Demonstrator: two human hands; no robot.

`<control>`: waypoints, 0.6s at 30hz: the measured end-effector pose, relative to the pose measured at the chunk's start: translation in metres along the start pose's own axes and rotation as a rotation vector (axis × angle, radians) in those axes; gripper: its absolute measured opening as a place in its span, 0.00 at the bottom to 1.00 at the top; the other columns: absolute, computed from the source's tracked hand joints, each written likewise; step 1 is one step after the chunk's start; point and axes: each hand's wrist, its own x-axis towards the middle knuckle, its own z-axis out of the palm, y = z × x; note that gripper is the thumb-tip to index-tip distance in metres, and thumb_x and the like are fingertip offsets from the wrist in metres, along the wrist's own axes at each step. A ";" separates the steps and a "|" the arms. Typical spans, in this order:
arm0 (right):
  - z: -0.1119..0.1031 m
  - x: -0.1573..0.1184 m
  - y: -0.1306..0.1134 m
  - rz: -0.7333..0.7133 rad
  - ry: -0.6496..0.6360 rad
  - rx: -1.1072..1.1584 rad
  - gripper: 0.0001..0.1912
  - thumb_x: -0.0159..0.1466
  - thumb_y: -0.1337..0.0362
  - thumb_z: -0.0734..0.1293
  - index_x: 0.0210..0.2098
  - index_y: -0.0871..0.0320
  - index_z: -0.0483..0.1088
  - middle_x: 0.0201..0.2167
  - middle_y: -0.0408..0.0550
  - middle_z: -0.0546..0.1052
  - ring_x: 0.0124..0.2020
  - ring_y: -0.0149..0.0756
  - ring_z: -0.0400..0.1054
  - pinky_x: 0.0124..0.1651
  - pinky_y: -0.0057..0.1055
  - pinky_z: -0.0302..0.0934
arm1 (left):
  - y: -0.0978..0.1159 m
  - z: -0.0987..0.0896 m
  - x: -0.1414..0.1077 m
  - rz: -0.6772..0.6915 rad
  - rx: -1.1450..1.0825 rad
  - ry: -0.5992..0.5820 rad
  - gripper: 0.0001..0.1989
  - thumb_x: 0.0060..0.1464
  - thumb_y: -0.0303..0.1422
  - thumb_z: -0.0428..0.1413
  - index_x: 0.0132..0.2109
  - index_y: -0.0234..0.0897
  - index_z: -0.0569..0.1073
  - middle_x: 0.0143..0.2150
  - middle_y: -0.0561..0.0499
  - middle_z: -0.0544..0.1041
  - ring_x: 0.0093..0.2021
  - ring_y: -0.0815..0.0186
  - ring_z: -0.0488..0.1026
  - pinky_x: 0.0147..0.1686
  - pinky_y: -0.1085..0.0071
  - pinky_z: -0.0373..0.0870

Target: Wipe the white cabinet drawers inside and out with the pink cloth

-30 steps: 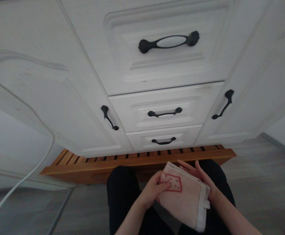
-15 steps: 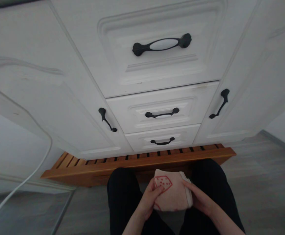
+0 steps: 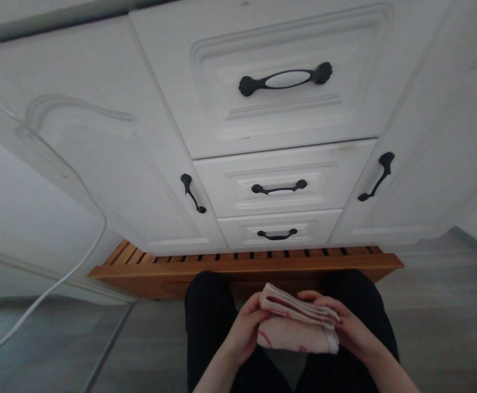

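Note:
A pale pink cloth [image 3: 293, 332] with red markings is folded in several layers, its folded edges facing up, above my knees. My left hand [image 3: 246, 327] grips its left end, thumb in front. On the right end, my right hand [image 3: 345, 325] has its fingers around the back and side of the cloth. Both hands hold the cloth between my dark-trousered legs [image 3: 209, 305].
White drawers [image 3: 279, 164] with black handles [image 3: 285, 79] stand in front, flanked by cupboard doors. A slatted wooden bench [image 3: 140, 270] runs along their base. A white cable [image 3: 70, 273] hangs at the left over the grey floor [image 3: 152, 349].
The cloth was flatter, showing a red dotted shape; now its top is folded over and layered edges show. The right hand has shifted along the cloth, and the view has moved slightly.

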 end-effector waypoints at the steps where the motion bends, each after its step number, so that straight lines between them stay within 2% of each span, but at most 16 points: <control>1: 0.001 0.000 -0.002 -0.036 0.006 0.041 0.11 0.48 0.61 0.79 0.30 0.54 0.78 0.57 0.52 0.75 0.58 0.53 0.69 0.62 0.49 0.58 | 0.004 0.005 -0.003 -0.007 -0.024 -0.008 0.11 0.48 0.28 0.65 0.41 0.38 0.80 0.48 0.46 0.81 0.49 0.59 0.76 0.52 0.66 0.69; 3: 0.005 0.001 0.000 -0.083 0.058 0.161 0.15 0.46 0.57 0.80 0.32 0.51 0.78 0.59 0.49 0.74 0.59 0.53 0.68 0.62 0.50 0.58 | 0.009 0.016 -0.009 -0.018 -0.091 -0.032 0.07 0.46 0.26 0.66 0.35 0.39 0.79 0.51 0.47 0.80 0.51 0.57 0.76 0.52 0.65 0.69; 5: 0.013 0.005 0.010 -0.089 0.120 0.298 0.26 0.48 0.41 0.77 0.40 0.49 0.78 0.59 0.51 0.74 0.59 0.54 0.67 0.62 0.52 0.58 | 0.008 0.026 -0.010 -0.019 -0.154 -0.028 0.08 0.44 0.26 0.68 0.31 0.39 0.77 0.53 0.49 0.78 0.51 0.57 0.76 0.49 0.66 0.71; 7: 0.022 0.011 0.028 -0.062 0.138 0.419 0.37 0.51 0.28 0.66 0.44 0.51 0.77 0.57 0.54 0.76 0.60 0.54 0.66 0.63 0.53 0.57 | -0.003 0.029 -0.006 -0.009 -0.189 0.024 0.10 0.43 0.28 0.69 0.33 0.41 0.77 0.55 0.50 0.77 0.48 0.60 0.76 0.45 0.68 0.71; 9: 0.029 0.017 0.048 -0.013 0.099 0.494 0.42 0.53 0.24 0.59 0.44 0.53 0.77 0.55 0.56 0.78 0.61 0.53 0.66 0.64 0.50 0.57 | -0.024 0.024 0.003 0.024 -0.153 0.093 0.12 0.44 0.31 0.68 0.37 0.42 0.77 0.58 0.50 0.75 0.48 0.60 0.75 0.44 0.67 0.71; 10: 0.030 0.020 0.057 0.002 0.073 0.514 0.44 0.53 0.24 0.58 0.45 0.54 0.77 0.54 0.56 0.78 0.61 0.52 0.66 0.64 0.48 0.57 | -0.037 0.018 0.009 0.047 -0.094 0.114 0.13 0.44 0.33 0.67 0.40 0.44 0.78 0.60 0.50 0.72 0.51 0.57 0.74 0.45 0.64 0.72; 12: 0.028 0.026 0.074 0.040 0.028 0.524 0.47 0.51 0.22 0.58 0.46 0.56 0.76 0.53 0.58 0.78 0.59 0.53 0.68 0.61 0.48 0.60 | -0.068 0.002 0.020 0.184 0.173 0.152 0.05 0.49 0.34 0.61 0.35 0.42 0.79 0.64 0.49 0.66 0.62 0.51 0.66 0.53 0.60 0.69; 14: 0.021 0.032 0.095 0.121 0.021 0.495 0.45 0.48 0.24 0.63 0.44 0.57 0.77 0.47 0.59 0.80 0.52 0.53 0.72 0.54 0.47 0.65 | -0.099 -0.016 0.027 0.258 0.458 0.209 0.06 0.47 0.31 0.57 0.31 0.41 0.79 0.60 0.46 0.68 0.64 0.52 0.63 0.65 0.57 0.58; 16: 0.012 0.038 0.122 0.247 0.095 0.447 0.35 0.44 0.34 0.75 0.36 0.57 0.77 0.37 0.54 0.82 0.40 0.45 0.75 0.44 0.38 0.69 | -0.124 -0.031 0.030 0.122 0.578 0.219 0.06 0.45 0.30 0.55 0.29 0.41 0.77 0.58 0.48 0.68 0.63 0.54 0.63 0.67 0.58 0.54; 18: 0.004 0.045 0.153 0.344 0.207 0.377 0.24 0.38 0.49 0.83 0.27 0.56 0.75 0.26 0.46 0.79 0.29 0.37 0.73 0.35 0.29 0.67 | -0.140 -0.039 0.032 0.023 0.609 0.218 0.05 0.40 0.28 0.55 0.26 0.40 0.75 0.55 0.48 0.69 0.60 0.54 0.66 0.65 0.57 0.56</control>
